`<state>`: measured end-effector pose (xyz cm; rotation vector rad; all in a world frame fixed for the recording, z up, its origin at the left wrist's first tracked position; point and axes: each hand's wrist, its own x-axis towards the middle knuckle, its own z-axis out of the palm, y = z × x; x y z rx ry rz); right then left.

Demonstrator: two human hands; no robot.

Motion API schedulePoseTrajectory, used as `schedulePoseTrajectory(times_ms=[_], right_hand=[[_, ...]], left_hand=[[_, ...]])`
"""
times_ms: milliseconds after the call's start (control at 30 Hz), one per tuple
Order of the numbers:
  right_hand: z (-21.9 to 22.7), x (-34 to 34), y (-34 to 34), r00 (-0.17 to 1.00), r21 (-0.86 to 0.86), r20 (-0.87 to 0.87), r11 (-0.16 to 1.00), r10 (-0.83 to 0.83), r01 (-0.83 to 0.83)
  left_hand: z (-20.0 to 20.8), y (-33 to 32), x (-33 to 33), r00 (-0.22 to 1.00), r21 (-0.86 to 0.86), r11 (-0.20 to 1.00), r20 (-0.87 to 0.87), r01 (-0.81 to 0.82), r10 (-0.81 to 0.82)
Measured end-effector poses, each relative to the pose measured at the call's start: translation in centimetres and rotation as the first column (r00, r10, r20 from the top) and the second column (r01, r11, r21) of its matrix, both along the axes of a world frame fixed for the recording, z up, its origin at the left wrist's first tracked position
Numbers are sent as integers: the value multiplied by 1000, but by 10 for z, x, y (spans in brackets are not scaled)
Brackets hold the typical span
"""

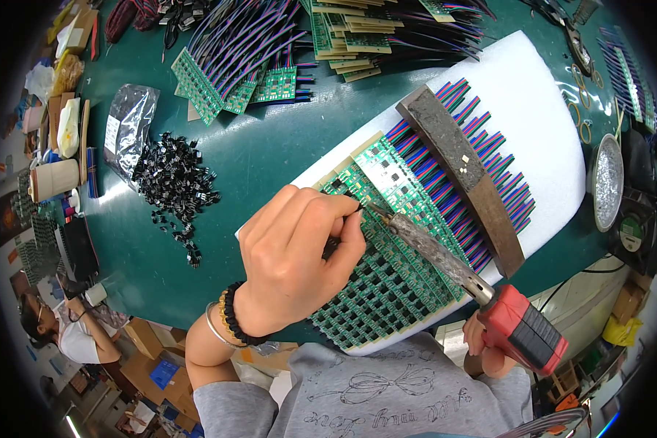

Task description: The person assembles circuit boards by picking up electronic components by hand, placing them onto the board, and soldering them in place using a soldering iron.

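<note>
My left hand [293,255] is curled over a row of small green circuit boards [387,270] laid on a white foam pad [540,109]. Its fingertips pinch a small dark part at the boards, right by the iron's tip. My right hand [482,343] is mostly hidden behind the red handle of a soldering iron [452,263]. The iron's crusted shaft reaches up-left to the boards near my left fingertips. A rusty metal bar [463,175] lies across the coloured wires of the boards.
A pile of small black components [174,186] and a silver bag [128,128] lie on the green table at left. More wired boards [241,73] are stacked at the top. A round metal tin [608,182] and a fan [635,233] stand at right. Another person [58,328] sits at lower left.
</note>
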<state>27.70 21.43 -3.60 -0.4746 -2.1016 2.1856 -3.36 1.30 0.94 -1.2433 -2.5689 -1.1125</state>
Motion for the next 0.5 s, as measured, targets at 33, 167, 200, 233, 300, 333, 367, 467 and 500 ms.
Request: schedulePoseTrajectory(times_ms=[33, 167, 200, 233, 300, 333, 367, 467, 500], right_hand=[[0, 2, 1, 1000, -11, 12, 1000, 3, -3], [-25, -10, -1, 887, -219, -461, 972, -30, -81], [-20, -14, 0, 886, -216, -462, 973, -29, -81], [-11, -17, 2, 937, -144, -348, 986, 35, -90], [3, -34, -4, 968, -67, -230, 991, 96, -114], [5, -47, -11, 968, -239, -252, 969, 5, -67], [6, -56, -14, 963, -406, -255, 913, -84, -28], [14, -66, -10, 954, -87, -276, 986, 115, -144], [15, -70, -17, 943, -97, -301, 979, 145, -181]], left_hand=[[0, 0, 0, 1000, 1, 1000, 0, 0, 0], [0, 3, 0, 1000, 4, 1000, 0, 6, -6], [0, 2, -1, 1000, 8, 1000, 0, 8, -8], [0, 2, -1, 1000, 11, 1000, -3, 9, -9], [0, 1, -1, 1000, 2, 1000, 5, 10, -10], [1, -2, 0, 1000, -1, 1000, -8, -6, 6], [1, -3, 1, 1000, 1, 1000, -2, -10, 10], [-2, -3, 2, 999, 32, 999, -26, -29, 30], [-4, -4, 3, 998, 40, 999, -53, -25, 27]])
